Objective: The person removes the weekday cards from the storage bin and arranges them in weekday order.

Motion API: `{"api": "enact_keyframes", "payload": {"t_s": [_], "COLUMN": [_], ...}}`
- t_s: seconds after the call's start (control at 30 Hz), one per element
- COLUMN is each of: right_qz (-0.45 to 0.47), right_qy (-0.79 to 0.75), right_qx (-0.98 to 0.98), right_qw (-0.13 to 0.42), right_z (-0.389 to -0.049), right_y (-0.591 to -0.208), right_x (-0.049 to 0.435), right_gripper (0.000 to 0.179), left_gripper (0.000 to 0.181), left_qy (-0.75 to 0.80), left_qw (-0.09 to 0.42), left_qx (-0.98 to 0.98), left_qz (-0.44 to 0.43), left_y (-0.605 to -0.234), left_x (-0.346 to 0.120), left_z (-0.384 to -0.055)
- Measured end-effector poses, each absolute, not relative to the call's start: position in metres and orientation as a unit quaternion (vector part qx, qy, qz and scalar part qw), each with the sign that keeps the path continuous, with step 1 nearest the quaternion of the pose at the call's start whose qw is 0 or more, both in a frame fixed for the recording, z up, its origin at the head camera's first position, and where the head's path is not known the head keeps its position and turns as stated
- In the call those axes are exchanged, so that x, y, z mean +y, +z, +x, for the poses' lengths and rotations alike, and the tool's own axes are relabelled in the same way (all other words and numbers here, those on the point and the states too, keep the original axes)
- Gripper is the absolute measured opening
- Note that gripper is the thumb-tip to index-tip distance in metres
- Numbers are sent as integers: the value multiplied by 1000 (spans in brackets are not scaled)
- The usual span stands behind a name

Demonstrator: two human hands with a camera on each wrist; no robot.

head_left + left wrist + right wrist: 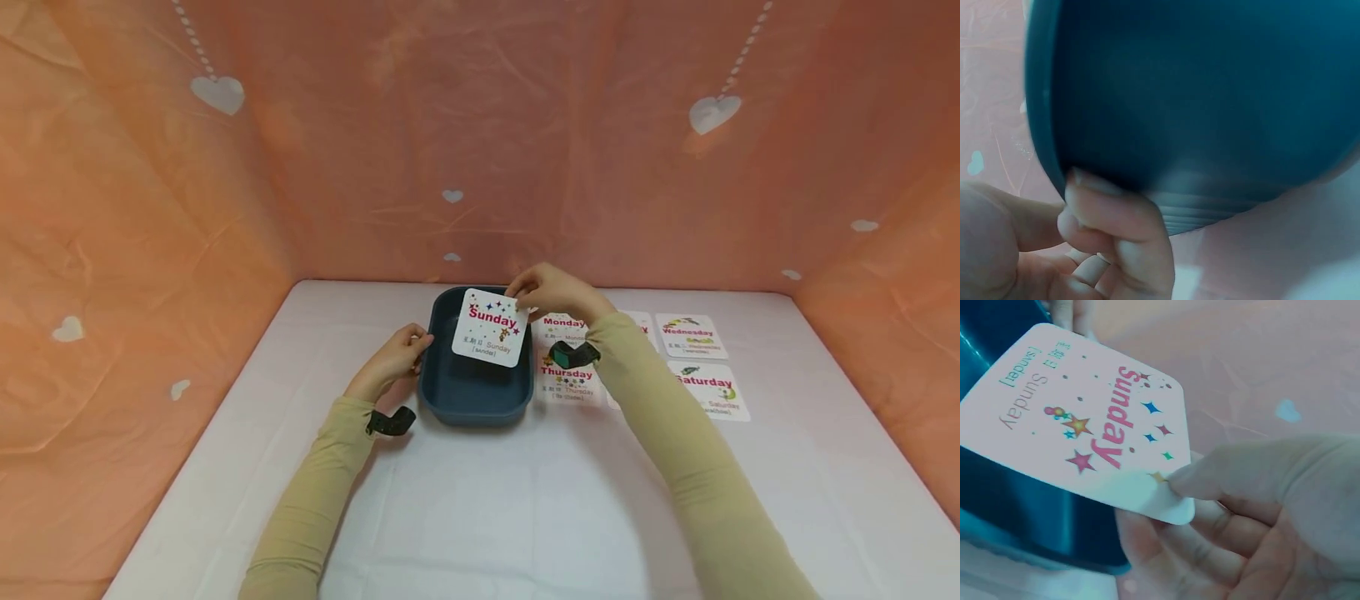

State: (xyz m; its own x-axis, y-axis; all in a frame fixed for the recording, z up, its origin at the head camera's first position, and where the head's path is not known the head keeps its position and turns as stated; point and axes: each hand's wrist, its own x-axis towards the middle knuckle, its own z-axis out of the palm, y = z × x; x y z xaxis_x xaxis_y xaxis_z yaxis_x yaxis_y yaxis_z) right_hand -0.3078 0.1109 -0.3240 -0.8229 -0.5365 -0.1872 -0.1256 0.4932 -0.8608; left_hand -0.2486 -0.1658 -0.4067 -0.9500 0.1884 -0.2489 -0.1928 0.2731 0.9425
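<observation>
A white card printed "Sunday" (pixel 489 333) is held over the dark blue tray (pixel 480 408). My right hand (pixel 557 292) pinches one corner of it between thumb and fingers. In the right wrist view the Sunday card (pixel 1079 425) lies tilted with its stars and lettering showing. At the tray's left side, my left hand (pixel 395 358) grips the rim. The left wrist view shows the left hand's fingers (pixel 1116 215) bent over the tray's edge, with the thumb on the other side. I see no cards inside the tray; the held card hides part of its floor.
Right of the tray, several day cards lie in two rows on the white table (pixel 480 517), including Monday (pixel 564 329), Thursday (pixel 567 387), Wednesday (pixel 690 336) and Saturday (pixel 711 392). My right forearm covers some. An orange curtain (pixel 480 150) with hearts stands behind.
</observation>
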Motion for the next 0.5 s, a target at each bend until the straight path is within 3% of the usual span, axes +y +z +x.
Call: {"api": "enact_keyframes", "payload": {"t_s": [0.5], "right_qz": [-190], "right_qy": [-473], "right_qx": [844], "right_qw": [164], "right_z": [-286], "right_y": [-315], "right_x": [173], "right_gripper": [27], "left_gripper": [17], "left_qy": [591], "left_qw": [159], "left_qx": [790], "left_qz": [5], "left_y": [-408], "left_x": [-165], "left_z": [-252]}}
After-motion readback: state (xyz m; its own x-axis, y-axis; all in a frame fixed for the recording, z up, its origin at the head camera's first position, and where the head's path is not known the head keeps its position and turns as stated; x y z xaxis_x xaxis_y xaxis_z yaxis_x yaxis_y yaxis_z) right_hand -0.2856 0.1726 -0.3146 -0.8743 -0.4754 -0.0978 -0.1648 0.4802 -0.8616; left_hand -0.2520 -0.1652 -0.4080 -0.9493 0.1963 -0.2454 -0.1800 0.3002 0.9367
